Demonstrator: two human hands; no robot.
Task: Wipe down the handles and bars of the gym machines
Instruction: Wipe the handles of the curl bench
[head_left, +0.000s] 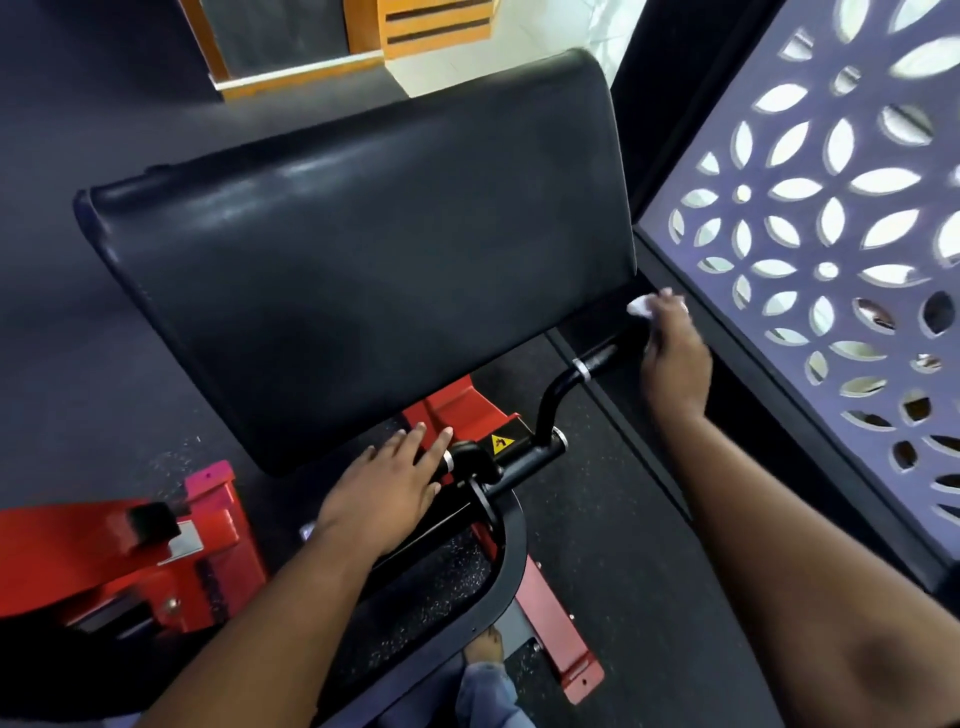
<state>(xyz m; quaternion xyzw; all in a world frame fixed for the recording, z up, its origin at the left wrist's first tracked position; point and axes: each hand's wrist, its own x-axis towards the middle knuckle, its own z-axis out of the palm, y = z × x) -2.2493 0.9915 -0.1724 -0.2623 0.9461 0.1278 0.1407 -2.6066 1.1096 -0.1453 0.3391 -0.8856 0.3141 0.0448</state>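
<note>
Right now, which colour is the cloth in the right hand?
White; the cloth shows in the head view, held by the right hand.

Far end of the right handle (597, 359) hidden beneath the right hand (675, 358) and white cloth (640, 306). Left handle covered by the left hand (387, 491). Red frame (119, 561) cut off at left edge. Cutout screen (810, 218) blurred.

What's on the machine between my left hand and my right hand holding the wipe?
In the head view, between the left hand and right hand: a yellow warning sticker and the curved black handle bar.
</note>
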